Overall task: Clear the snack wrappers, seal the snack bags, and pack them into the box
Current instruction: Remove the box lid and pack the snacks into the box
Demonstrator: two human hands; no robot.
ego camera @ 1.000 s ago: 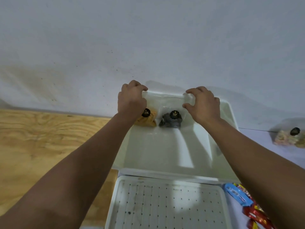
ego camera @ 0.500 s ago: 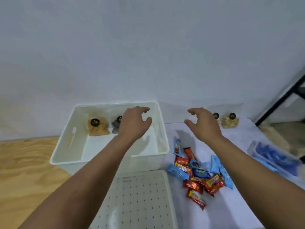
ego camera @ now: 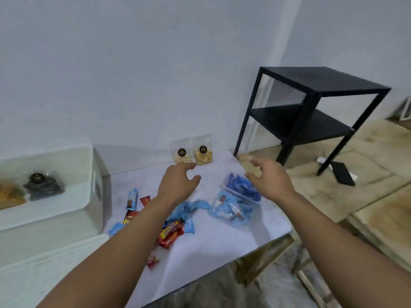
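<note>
Two clear snack bags with black labels stand against the wall, a pale one (ego camera: 181,156) and a yellow one (ego camera: 203,155). My left hand (ego camera: 178,182) hovers open just in front of them. My right hand (ego camera: 270,177) is open too, above a clear zip bag of blue-wrapped snacks (ego camera: 235,207). Loose red and blue snack wrappers (ego camera: 178,218) lie on the white table under my left forearm. The white box (ego camera: 89,192) at the left holds a dark snack bag (ego camera: 42,185) and an orange one (ego camera: 10,194).
The box's white perforated lid (ego camera: 33,270) lies at the near left. A black two-shelf side table (ego camera: 311,112) stands on the wooden floor to the right, with a dark flat object (ego camera: 343,176) at its foot. The table's right edge (ego camera: 287,232) is close to my right arm.
Both hands left the box's far rim and swung right across the table. The view turned right with them, bringing the two bags at the wall and the blue zip bag into reach.
</note>
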